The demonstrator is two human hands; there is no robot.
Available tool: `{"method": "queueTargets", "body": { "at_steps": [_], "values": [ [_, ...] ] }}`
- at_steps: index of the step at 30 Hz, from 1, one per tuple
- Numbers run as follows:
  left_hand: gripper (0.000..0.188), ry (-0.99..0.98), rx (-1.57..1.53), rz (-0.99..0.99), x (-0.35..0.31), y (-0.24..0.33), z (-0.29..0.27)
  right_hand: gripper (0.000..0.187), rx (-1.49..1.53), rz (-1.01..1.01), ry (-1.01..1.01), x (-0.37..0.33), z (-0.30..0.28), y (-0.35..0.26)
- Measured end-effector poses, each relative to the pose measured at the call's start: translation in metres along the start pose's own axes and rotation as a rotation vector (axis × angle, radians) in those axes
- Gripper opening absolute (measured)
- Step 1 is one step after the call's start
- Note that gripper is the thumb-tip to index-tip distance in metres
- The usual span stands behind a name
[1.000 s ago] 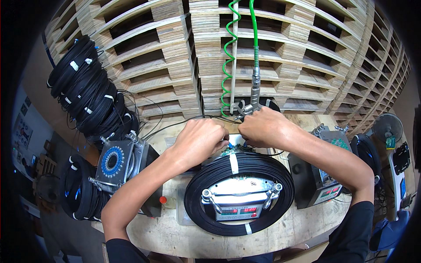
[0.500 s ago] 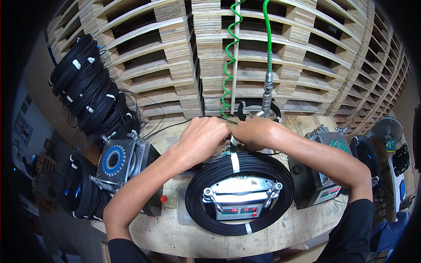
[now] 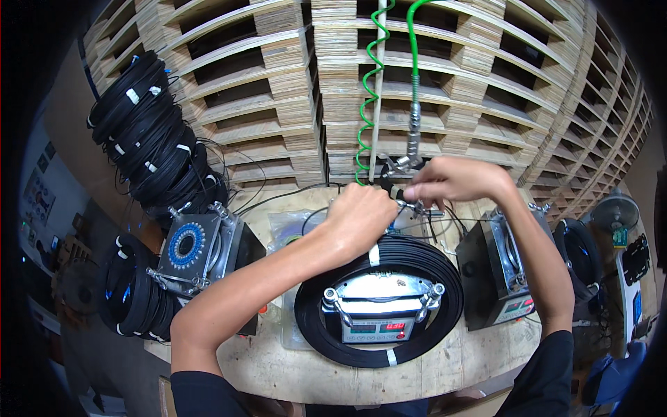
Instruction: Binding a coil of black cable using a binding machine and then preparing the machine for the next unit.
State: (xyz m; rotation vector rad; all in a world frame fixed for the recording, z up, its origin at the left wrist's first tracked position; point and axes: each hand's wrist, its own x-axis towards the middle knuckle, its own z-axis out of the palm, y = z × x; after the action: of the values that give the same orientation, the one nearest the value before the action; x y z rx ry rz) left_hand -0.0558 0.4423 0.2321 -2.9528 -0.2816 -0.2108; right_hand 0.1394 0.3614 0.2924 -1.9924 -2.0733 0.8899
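Observation:
A black cable coil [image 3: 445,299], bound with white bands, rests around the middle machine, whose silver plate [image 3: 382,292] and control panel [image 3: 379,331] with red digits show through the ring. Just beyond the coil's far edge is my left hand [image 3: 363,217], its fingers curled closed. What they grip is hidden behind the hand. Thin dark cable runs near it. To its right, my right hand [image 3: 458,181] is raised with fingers loosely stretched and a little smeared, holding nothing visible. Close to its fingertips a metal air gun [image 3: 410,161] hangs from a green hose [image 3: 415,55].
Similar machines stand at left [image 3: 185,246] and right [image 3: 504,257]. A tall stack of black cable coils [image 3: 142,132] leans at the far left, with another coil group [image 3: 135,292] below. Wooden pallets [image 3: 278,90] rise behind the wooden table [image 3: 278,375]. A fan [image 3: 615,210] stands far right.
My right hand has come away from the left and moved up and right, its fingers loosening. My left hand has shifted slightly right and lower. The panel's red digits differ. The green hose has swung.

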Motion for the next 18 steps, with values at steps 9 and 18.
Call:
{"method": "queueTargets", "body": {
  "at_steps": [9,18],
  "values": [
    [0.055,-0.198,-1.271,-0.201,-0.008,-0.106,-0.022,0.031,0.394,-0.176,0.159,-0.094,0.047,0.042],
    [0.046,-0.156,-0.908,-0.02,-0.021,-0.107,0.073,0.032,0.578,-0.106,0.439,0.011,0.123,0.17]
  ]
}}
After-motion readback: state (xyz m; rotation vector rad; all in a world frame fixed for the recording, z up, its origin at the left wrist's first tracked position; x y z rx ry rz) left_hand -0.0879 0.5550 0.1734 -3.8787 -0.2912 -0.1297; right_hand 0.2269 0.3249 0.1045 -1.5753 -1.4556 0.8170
